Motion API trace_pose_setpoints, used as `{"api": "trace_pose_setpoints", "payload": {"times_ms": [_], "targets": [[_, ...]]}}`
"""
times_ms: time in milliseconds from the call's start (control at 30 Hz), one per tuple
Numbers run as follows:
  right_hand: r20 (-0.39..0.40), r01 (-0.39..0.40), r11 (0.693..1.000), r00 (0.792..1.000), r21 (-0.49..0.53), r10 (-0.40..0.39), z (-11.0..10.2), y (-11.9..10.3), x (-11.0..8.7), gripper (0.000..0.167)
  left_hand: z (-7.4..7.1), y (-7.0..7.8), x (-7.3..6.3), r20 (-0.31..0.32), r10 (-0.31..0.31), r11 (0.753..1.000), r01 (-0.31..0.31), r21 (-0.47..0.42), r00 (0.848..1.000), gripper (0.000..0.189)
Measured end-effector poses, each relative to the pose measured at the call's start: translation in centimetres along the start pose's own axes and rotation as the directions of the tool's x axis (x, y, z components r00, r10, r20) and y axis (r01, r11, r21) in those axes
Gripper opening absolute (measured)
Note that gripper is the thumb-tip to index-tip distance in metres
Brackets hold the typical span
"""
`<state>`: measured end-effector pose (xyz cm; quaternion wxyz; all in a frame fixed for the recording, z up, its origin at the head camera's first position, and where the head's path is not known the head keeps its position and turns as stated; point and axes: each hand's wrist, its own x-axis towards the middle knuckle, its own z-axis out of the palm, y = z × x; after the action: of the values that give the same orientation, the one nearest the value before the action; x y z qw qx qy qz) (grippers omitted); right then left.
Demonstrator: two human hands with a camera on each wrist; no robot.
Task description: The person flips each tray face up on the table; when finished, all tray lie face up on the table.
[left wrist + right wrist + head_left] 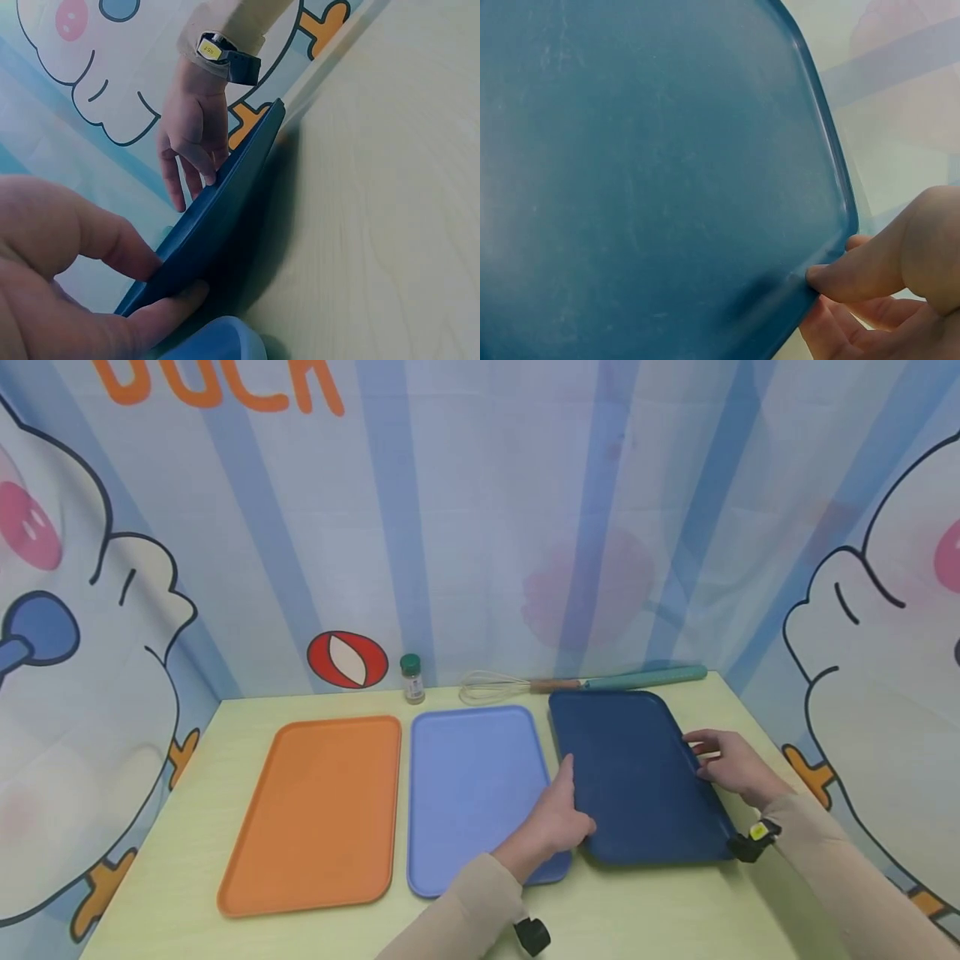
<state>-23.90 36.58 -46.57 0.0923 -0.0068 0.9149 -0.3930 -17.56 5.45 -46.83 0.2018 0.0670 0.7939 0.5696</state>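
The left hand [558, 822] pinches the near left edge of the dark blue tray [637, 777], thumb on top, fingers beneath; the right hand [731, 764] grips its right rim the same way. In the head view, left to right, an orange tray [318, 814] and a light blue tray [472, 793] lie flat. The dark tray, right of centre, is tilted off the table [675, 910], judging by the left wrist view: lifting seems just begun.
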Motion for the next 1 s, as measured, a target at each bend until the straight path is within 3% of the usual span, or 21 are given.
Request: {"api": "trace_pose_setpoints", "payload": {"times_ms": [200, 1000], "targets": [[0.008, -0.004, 1.000, 1.000, -0.003, 0.004, 0.28, 0.14, 0.08, 0.061, 0.15, -0.03, 0.01, -0.015, 0.004, 0.999, -0.003, 0.042, 1.000, 0.101], [-0.007, -0.025, 0.999, 1.000, -0.020, 0.025, 0.67, 0.21, 0.30, 0.061, 0.43, 0.79, -0.01, -0.031, -0.007, 0.998, 0.009, 0.067, 0.999, 0.101]]}}
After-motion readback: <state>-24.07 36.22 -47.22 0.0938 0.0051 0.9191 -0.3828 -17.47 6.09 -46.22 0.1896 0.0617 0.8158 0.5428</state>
